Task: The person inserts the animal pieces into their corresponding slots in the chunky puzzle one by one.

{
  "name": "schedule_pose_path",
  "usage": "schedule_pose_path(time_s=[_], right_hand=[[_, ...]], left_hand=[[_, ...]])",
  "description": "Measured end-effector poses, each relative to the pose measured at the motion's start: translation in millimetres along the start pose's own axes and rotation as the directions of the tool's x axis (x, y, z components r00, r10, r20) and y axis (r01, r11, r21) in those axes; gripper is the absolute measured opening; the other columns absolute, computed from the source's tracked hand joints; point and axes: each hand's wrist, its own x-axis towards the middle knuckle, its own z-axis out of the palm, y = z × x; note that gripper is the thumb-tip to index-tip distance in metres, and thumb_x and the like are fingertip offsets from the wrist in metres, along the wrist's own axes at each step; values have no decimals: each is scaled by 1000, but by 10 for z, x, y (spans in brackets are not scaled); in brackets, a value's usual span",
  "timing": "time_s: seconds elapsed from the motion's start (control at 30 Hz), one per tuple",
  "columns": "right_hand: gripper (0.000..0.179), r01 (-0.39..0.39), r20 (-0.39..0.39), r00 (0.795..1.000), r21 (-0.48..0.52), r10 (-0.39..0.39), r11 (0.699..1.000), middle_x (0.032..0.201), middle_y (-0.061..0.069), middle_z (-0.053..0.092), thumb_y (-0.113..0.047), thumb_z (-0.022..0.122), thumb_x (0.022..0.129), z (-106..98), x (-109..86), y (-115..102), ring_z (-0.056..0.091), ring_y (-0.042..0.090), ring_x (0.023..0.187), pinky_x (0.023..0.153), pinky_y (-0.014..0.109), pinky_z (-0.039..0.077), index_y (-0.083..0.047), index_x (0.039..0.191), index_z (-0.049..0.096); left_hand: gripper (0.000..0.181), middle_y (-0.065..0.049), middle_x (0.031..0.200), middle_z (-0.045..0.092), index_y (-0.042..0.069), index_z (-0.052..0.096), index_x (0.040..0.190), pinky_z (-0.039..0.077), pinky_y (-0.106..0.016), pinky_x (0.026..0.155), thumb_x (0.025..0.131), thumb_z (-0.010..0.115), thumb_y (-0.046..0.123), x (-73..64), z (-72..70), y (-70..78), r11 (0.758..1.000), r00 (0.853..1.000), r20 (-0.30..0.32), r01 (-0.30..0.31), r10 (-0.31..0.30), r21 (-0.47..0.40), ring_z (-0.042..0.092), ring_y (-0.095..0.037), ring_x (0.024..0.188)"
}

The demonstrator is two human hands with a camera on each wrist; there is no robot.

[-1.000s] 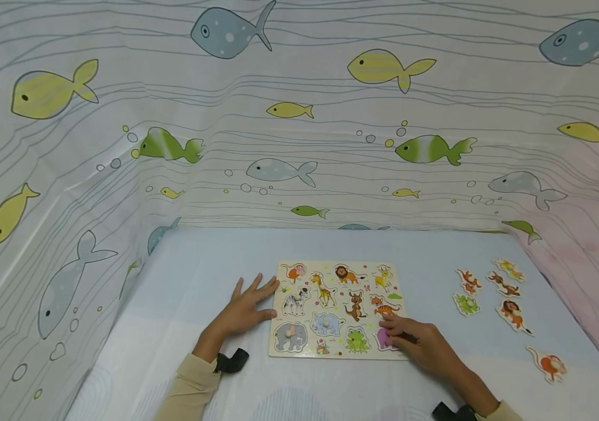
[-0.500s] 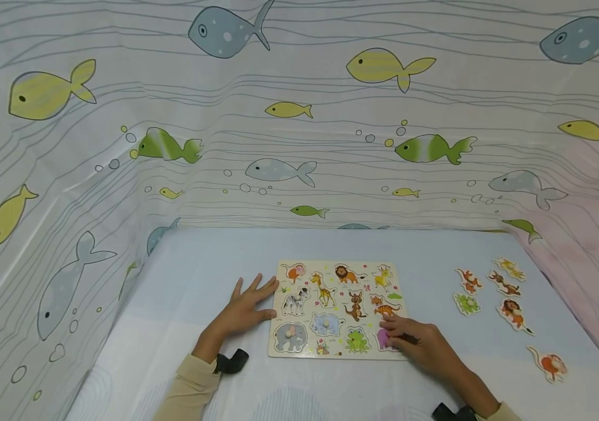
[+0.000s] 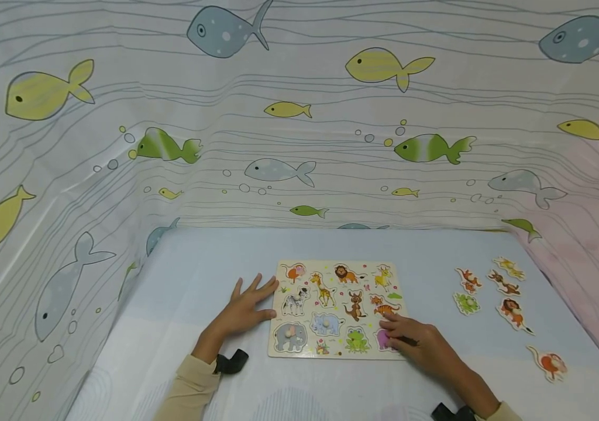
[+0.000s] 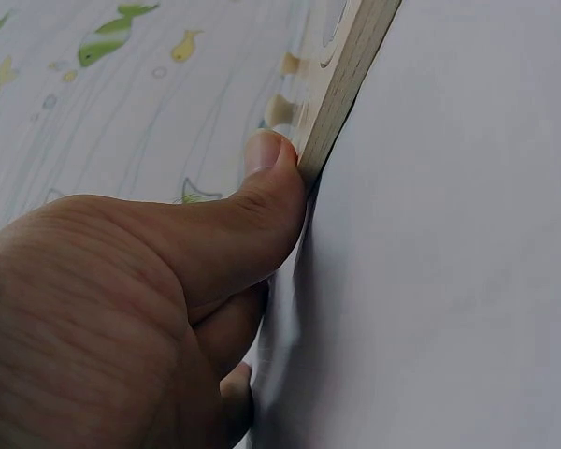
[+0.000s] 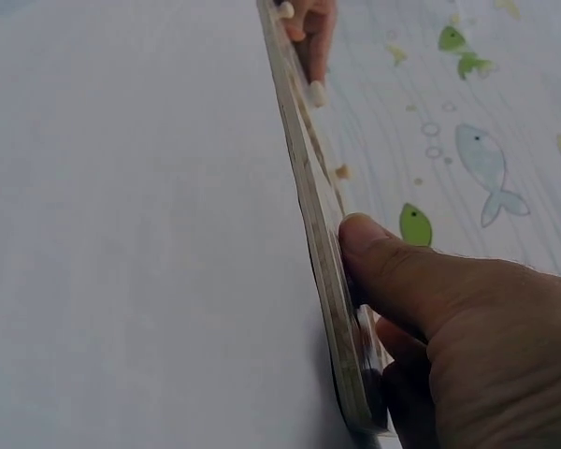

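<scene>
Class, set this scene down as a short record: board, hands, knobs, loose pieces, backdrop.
Board: animal puzzle, flat on the table
Left hand: fingers spread, touching the board's left edge
Right hand: fingers curled at the purple piece
Knobs showing: elephant piece, pale blue piece
Loose, right of board: frog piece, lion piece, monkey piece, three more
Backdrop: fish-printed sheet

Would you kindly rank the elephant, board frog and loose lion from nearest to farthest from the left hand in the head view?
1. Elephant, near left corner of the board
2. Board frog, near edge, farther right
3. Loose lion, far right, off the board
</scene>
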Motion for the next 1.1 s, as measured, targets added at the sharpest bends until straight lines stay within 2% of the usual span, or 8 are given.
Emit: schedule_pose_path(time_s=[0.23,0.4,0.5,0.73,0.8,0.9,1.03,1.1], right_hand=[[37,-9,12,1000,-55,10,998,119,8,74,0,86,70,4,-16,-33,66,23,120,108,5,35,-13,104,78],[42,-98,28,995,-58,100,993,128,11,70,-6,85,76,-38,-2,-87,62,18,126,109,5,34,-10,116,74],[45,-168,-19,986,-54,168,984,130,11,69,-6,82,80,-110,27,-94,59,8,129,108,4,34,-9,123,70],[47,-268,-149,955,-59,258,961,121,9,73,4,77,82,-355,41,-1,56,-11,121,101,2,40,-8,126,68],[45,-320,-173,936,-56,306,946,121,9,73,3,77,83,-437,12,21,55,-14,119,99,1,41,-9,126,68],[40,-419,-226,889,-52,398,906,120,10,73,-2,75,87,-555,-41,58,53,-19,117,97,-2,38,-12,125,69],[34,-547,-307,804,-50,509,835,121,13,73,-11,74,90,-726,-105,132,50,-24,114,92,-6,36,-12,124,70],[33,-616,-345,747,-37,569,787,122,11,73,-17,73,92,-815,-138,173,51,-26,109,89,-7,37,-11,124,71]], left_hand=[[76,0,163,29,16,35,155,-14,-60,122,91,71,34,-19,10,9,1000,1000,4,11,-11,-8,10,-33,156],[75,1,163,29,17,35,155,-14,-60,123,91,71,35,-20,23,4,1000,1000,6,17,-17,-12,10,-32,156],[75,2,163,28,17,35,155,-14,-59,123,91,71,35,-17,29,8,1000,1000,6,22,-22,-13,10,-32,156],[75,1,163,30,17,36,155,-14,-60,123,91,71,33,-16,21,23,1000,1000,-6,20,-20,-15,11,-32,156],[75,1,163,30,17,37,155,-13,-60,123,91,72,33,-18,14,26,1000,1000,-6,18,-18,-15,11,-32,156],[75,1,163,30,17,37,155,-13,-60,123,91,72,33,-21,2,32,1000,1000,-3,18,-18,-14,11,-32,156],[75,0,163,30,16,37,155,-13,-61,123,91,72,33,-22,-11,38,1000,1000,-2,19,-19,-16,11,-33,156],[75,0,163,30,16,36,155,-14,-60,123,91,71,33,-20,-15,37,1000,1000,-1,18,-18,-13,10,-33,156]])
